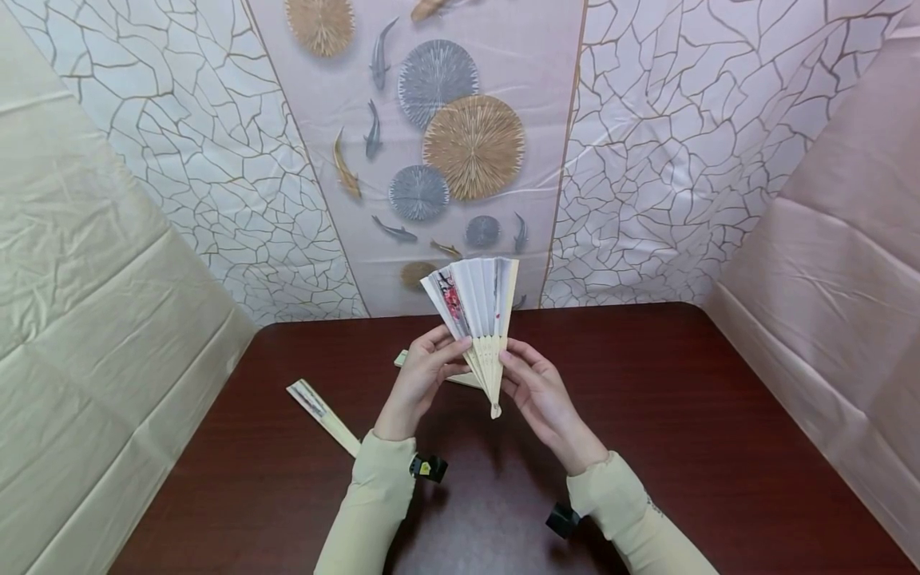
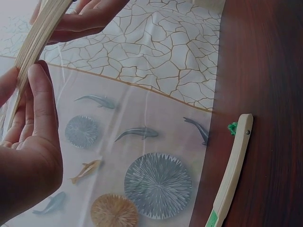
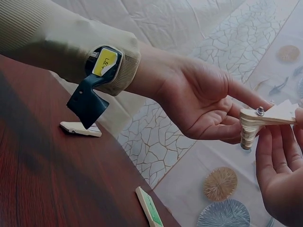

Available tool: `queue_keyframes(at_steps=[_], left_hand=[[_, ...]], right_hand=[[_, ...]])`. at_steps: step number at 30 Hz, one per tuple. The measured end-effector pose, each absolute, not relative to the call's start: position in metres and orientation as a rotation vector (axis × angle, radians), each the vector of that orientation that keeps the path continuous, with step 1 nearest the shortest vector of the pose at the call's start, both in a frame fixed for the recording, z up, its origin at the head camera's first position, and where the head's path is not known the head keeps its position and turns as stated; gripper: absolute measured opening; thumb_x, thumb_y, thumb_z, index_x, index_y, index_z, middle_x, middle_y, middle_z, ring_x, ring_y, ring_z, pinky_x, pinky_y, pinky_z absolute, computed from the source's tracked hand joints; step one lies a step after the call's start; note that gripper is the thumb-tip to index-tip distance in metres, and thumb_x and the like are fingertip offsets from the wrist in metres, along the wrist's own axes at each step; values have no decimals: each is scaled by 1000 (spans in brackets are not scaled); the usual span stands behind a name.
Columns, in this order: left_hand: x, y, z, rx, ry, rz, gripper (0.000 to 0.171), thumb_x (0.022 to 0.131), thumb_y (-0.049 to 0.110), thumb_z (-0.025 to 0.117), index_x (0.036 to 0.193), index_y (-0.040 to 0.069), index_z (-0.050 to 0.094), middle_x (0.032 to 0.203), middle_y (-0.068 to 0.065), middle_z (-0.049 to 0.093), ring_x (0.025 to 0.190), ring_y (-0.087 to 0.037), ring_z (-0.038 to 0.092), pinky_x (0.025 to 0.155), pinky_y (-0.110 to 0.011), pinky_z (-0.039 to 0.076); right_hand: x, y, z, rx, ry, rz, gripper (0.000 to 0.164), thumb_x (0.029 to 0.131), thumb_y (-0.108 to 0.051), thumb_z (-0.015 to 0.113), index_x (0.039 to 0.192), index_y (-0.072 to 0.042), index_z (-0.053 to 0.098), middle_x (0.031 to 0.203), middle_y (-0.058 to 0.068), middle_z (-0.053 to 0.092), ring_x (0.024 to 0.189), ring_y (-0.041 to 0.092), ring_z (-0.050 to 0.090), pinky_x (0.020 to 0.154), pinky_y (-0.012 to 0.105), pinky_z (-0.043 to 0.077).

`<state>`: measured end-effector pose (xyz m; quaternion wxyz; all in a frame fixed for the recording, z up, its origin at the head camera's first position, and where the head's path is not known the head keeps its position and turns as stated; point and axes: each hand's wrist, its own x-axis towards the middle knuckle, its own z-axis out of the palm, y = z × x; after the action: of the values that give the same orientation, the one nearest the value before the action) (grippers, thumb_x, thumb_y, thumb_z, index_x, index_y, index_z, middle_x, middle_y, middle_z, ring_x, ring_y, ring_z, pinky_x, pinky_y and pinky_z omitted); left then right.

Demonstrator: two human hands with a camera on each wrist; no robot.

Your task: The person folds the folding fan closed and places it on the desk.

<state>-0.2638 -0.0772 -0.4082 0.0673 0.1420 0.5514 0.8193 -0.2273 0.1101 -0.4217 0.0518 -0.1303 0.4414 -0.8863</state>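
Observation:
A partly spread folding fan [image 1: 480, 299], with white leaf, pink blossom print and pale ribs, is held up over the table. My left hand [image 1: 422, 379] pinches its left edge between thumb and fingers. The right hand [image 1: 542, 395] grips the opposite edge, thumb in front. Seen edge-on in the left wrist view, the fan's ribs [image 2: 40, 35] run between both hands. In the right wrist view its riveted pivot end [image 3: 253, 120] shows between the left hand [image 3: 201, 97] and the right hand [image 3: 284, 175].
On the dark red table [image 1: 683, 439], a folded fan [image 1: 323, 415] lies left of my left forearm. Another folded fan [image 1: 465, 379], partly hidden, lies behind the hands; it bears a green label [image 2: 212, 218]. Patterned cloth [image 1: 632, 200] hangs behind the table, plain cloth at both sides.

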Motion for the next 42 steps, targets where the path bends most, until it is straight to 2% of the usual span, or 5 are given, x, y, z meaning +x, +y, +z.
queue_keyframes(at_steps=[42], left_hand=[[-265,-76,-411,421,1707,2423,37,97,0,62,134,-7,57,104,-7,73,78,-13,69,70,-28,60]], right_hand=[[-229,109,-426,-340,1423,-2684,31,101,4,55,101,-17,77,104,0,75,98,10,68,95,29,53]])
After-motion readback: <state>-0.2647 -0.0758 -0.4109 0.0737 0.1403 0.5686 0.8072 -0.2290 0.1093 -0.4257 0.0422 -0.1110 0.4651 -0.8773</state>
